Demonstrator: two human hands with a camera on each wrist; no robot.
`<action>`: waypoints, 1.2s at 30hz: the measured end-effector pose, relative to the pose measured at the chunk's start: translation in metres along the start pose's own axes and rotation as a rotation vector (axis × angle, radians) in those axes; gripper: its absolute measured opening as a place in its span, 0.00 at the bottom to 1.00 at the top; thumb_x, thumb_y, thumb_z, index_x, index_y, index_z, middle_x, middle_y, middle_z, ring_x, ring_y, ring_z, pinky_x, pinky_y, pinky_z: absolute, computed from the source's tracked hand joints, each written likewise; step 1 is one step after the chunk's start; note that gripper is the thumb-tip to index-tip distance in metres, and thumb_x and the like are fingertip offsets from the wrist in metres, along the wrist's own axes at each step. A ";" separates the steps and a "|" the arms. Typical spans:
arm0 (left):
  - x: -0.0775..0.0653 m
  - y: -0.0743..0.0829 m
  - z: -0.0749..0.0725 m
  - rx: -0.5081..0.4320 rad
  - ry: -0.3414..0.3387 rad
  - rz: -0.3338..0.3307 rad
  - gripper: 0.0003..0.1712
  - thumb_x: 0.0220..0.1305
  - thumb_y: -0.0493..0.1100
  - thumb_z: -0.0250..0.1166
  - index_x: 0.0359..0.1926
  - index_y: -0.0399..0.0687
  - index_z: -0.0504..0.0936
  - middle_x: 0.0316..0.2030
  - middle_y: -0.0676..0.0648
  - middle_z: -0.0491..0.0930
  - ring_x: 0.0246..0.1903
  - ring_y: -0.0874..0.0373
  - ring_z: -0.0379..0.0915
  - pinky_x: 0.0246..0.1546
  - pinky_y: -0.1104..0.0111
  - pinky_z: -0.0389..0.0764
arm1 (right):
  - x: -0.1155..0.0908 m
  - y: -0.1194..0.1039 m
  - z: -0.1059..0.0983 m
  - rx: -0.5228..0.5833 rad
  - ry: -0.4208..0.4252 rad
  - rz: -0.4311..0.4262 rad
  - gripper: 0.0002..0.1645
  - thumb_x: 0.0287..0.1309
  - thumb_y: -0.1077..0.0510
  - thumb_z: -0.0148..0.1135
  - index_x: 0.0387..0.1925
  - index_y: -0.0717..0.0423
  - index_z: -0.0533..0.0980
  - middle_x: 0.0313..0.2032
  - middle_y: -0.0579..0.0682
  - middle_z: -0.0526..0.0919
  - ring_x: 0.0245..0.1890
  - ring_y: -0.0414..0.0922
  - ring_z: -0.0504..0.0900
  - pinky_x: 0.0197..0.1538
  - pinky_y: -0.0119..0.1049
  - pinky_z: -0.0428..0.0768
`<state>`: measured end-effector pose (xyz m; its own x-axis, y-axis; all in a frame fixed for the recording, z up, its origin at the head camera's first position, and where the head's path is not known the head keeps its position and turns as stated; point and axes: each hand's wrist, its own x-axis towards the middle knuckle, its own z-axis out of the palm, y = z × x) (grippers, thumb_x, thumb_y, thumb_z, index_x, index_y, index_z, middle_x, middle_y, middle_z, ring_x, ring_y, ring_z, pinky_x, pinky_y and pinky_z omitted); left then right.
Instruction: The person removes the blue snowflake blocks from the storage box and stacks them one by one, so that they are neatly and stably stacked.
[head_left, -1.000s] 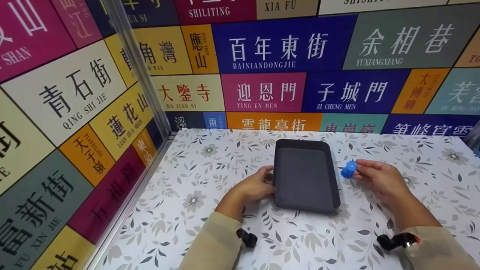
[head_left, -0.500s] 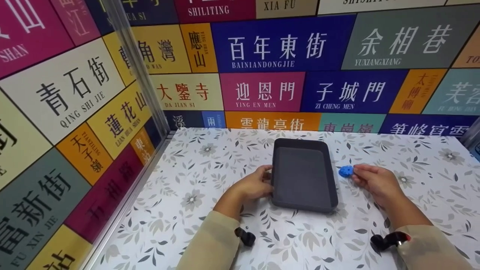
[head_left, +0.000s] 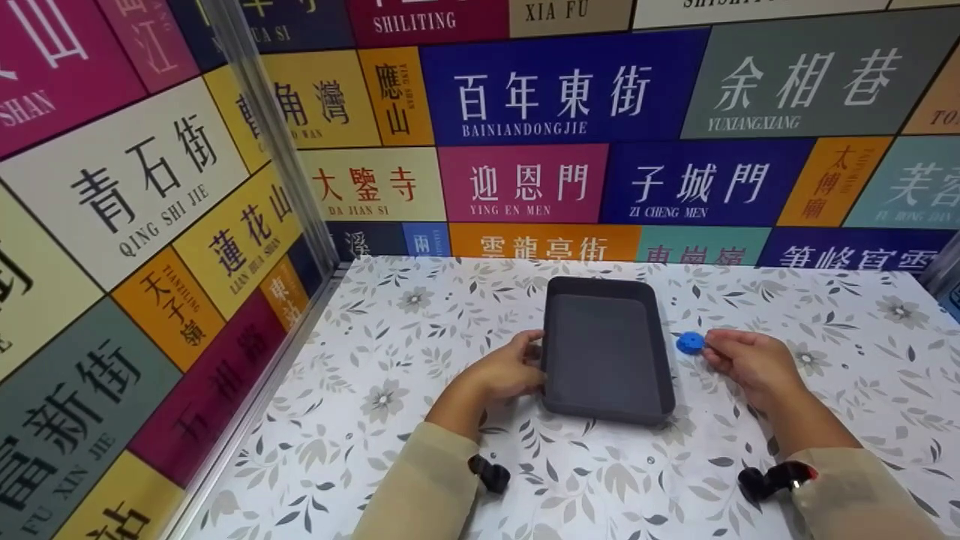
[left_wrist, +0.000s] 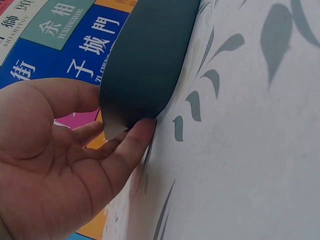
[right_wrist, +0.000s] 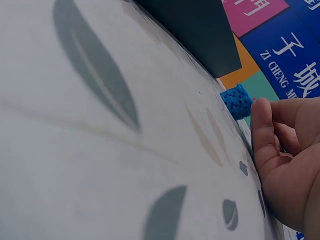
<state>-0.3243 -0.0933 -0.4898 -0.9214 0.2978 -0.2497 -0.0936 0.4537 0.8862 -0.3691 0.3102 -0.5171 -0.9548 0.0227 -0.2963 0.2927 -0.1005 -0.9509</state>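
A shallow dark grey rectangular tray lies on the table. My left hand is at its left side, and the fingertips touch the outer wall, as the left wrist view shows. To the right of the tray, my right hand pinches a small blue round piece between thumb and finger. Its side looks dotted with holes in the right wrist view, where the blue piece appears as a short cylinder close over the tabletop. Part of it is hidden behind the fingertips.
A white tabletop with a grey leaf print spreads around the tray. Colourful sign panels cover the walls behind and to the left, with a metal corner post between them.
The right hand has lowered slightly and turned the blue piece from tilted to nearly level. The left hand and the tray stay in place.
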 end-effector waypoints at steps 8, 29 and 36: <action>0.002 -0.001 0.002 -0.009 -0.002 0.011 0.47 0.65 0.37 0.68 0.83 0.57 0.62 0.72 0.43 0.74 0.63 0.51 0.76 0.61 0.59 0.83 | -0.003 -0.001 0.000 -0.010 0.013 0.005 0.10 0.69 0.57 0.72 0.50 0.51 0.86 0.35 0.40 0.91 0.35 0.34 0.88 0.45 0.28 0.89; 0.003 -0.009 -0.001 -0.083 0.011 0.000 0.48 0.66 0.40 0.68 0.83 0.54 0.59 0.77 0.41 0.70 0.66 0.49 0.78 0.62 0.60 0.85 | -0.015 -0.010 0.012 0.051 0.019 -0.136 0.05 0.71 0.57 0.70 0.39 0.43 0.89 0.35 0.41 0.89 0.33 0.38 0.90 0.43 0.29 0.90; -0.001 -0.005 -0.004 -0.200 0.071 -0.002 0.45 0.70 0.41 0.66 0.83 0.52 0.60 0.80 0.42 0.66 0.74 0.44 0.71 0.66 0.54 0.83 | -0.028 -0.035 0.031 -0.073 -0.040 -0.185 0.08 0.76 0.52 0.64 0.46 0.46 0.87 0.36 0.43 0.87 0.36 0.39 0.89 0.44 0.31 0.90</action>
